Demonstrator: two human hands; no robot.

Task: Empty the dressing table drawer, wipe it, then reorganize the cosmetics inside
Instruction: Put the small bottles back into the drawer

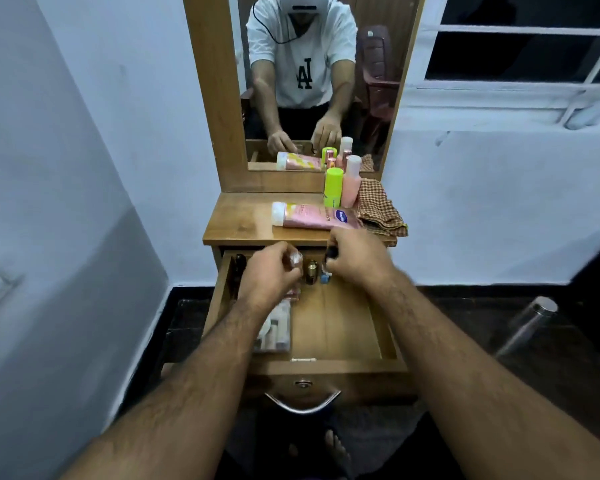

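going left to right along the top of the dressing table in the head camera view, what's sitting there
White-capped pink lotion tube lying on its side → upright neon yellow-green bottle → upright pale pink bottle with a white cap → crumpled brown-and-cream checked cloth at the right edge.

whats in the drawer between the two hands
In the head view, a small gold-capped bottle stands at the drawer's back, between the left hand and right hand.

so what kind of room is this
Most likely a bedroom or dressing corner at home: a wooden dressing table with a tall mirror, an open drawer of small cosmetics, and a pink lotion tube on top.
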